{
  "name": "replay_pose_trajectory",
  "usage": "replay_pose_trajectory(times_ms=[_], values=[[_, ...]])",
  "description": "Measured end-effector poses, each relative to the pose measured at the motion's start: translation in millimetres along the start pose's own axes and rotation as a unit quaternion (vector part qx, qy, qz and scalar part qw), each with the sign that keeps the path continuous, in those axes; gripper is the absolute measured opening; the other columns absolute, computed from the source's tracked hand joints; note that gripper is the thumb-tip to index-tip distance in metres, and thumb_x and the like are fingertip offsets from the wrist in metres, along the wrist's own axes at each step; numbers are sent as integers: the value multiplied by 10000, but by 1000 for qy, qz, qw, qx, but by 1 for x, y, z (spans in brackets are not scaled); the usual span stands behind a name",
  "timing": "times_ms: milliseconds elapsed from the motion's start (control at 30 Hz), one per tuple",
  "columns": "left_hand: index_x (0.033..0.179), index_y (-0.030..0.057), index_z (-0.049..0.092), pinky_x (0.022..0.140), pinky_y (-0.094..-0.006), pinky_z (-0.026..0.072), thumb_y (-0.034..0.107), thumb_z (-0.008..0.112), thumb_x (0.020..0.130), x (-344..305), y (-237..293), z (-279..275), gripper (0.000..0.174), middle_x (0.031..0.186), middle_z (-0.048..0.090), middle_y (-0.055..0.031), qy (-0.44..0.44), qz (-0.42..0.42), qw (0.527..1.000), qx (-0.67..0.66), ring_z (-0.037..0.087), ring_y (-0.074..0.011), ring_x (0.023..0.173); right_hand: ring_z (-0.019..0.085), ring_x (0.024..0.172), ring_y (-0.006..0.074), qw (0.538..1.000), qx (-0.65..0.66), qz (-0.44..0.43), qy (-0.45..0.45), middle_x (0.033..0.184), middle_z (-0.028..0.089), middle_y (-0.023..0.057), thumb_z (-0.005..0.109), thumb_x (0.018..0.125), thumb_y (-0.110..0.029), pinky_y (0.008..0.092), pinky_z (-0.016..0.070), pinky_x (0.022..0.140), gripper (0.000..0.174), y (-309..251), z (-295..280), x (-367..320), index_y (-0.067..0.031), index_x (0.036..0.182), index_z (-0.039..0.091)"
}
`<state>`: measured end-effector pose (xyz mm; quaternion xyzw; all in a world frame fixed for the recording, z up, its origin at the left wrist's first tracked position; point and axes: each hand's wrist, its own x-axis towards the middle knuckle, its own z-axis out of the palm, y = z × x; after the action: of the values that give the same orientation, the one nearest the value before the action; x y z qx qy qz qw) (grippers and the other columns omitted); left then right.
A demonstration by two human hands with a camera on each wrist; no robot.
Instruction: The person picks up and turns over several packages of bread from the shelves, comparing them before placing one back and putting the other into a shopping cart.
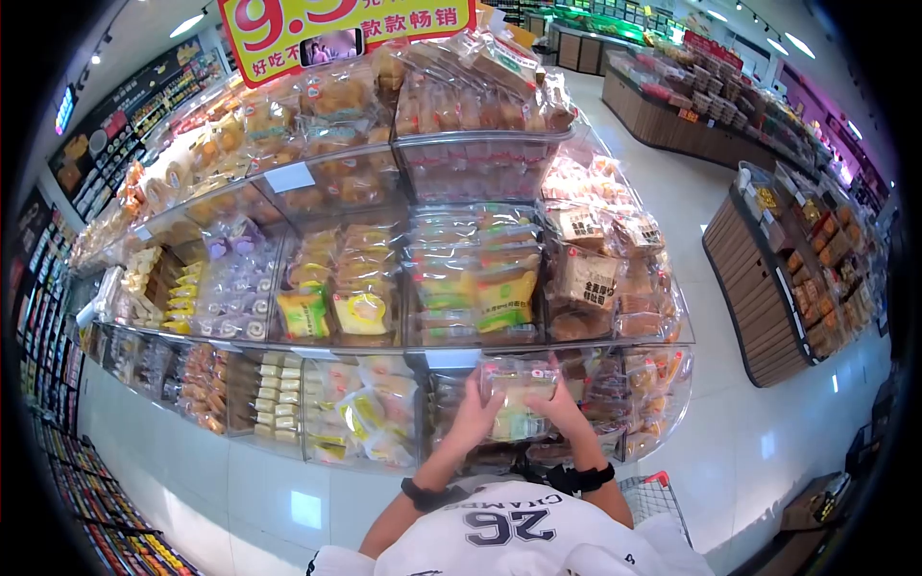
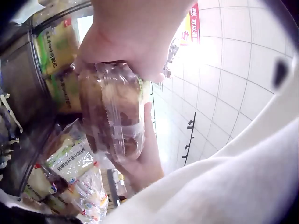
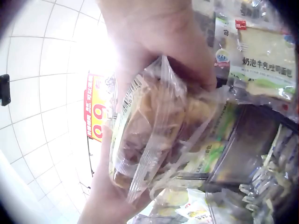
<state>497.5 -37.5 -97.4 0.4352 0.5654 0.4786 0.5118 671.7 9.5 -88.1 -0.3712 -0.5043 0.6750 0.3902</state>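
Observation:
Both hands hold one clear-wrapped bread package (image 1: 521, 384) in front of the lower shelf. My left hand (image 1: 473, 419) grips its left side and my right hand (image 1: 565, 413) its right side. In the left wrist view the left hand (image 2: 128, 42) curls over one end of the package (image 2: 114, 109), with the other hand (image 2: 142, 168) at the far end. In the right wrist view the right hand (image 3: 159, 39) clasps the wrapper (image 3: 154, 126); brown bread and a barcode show through it.
A tiered display (image 1: 451, 359) of bagged breads spreads ahead, with a red and yellow price sign (image 1: 355, 29) on top. A shopping cart (image 1: 655, 504) stands at the right of the body. Wooden display stands (image 1: 759, 278) are across the aisle floor (image 1: 663, 182).

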Motion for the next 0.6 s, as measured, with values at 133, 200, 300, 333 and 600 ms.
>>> replay_pose_trajectory(times_ms=[133,200,300,333,600], values=[[1264,-34,264,909,-334,362,275,603,787,-4,8,-3,662,1183,451,-213,28,71,995,57,471,-262,1071,484,980,156,999,26,39,26,1118,459,76,714,671,-106,276,415,836,778,5,6,-5,-34,1280,235],[1240,-35,319,895,-331,376,274,617,776,-7,9,-4,632,1154,478,-207,44,93,991,89,493,-256,1039,497,953,149,997,33,68,19,1078,488,73,715,673,-106,271,423,820,681,15,2,-6,-22,1219,317],[1212,-36,373,878,-327,392,264,625,769,-11,13,-5,592,1113,514,-196,60,80,991,91,518,-251,1002,502,939,144,996,42,85,5,1049,505,70,715,677,-107,269,427,812,620,17,4,-7,-16,1176,358],[1206,-38,381,872,-325,396,261,625,769,-14,16,-5,584,1102,522,-192,59,69,993,78,524,-249,995,500,942,144,996,37,85,7,1057,501,70,714,680,-108,269,427,813,635,20,4,-8,-15,1188,346],[1224,10,391,837,-318,411,265,568,807,-17,11,-13,520,1079,542,-184,-5,-12,993,114,541,-248,978,488,970,144,996,4,78,37,1080,483,71,699,702,-103,272,428,823,690,27,8,-13,-26,1245,281]])
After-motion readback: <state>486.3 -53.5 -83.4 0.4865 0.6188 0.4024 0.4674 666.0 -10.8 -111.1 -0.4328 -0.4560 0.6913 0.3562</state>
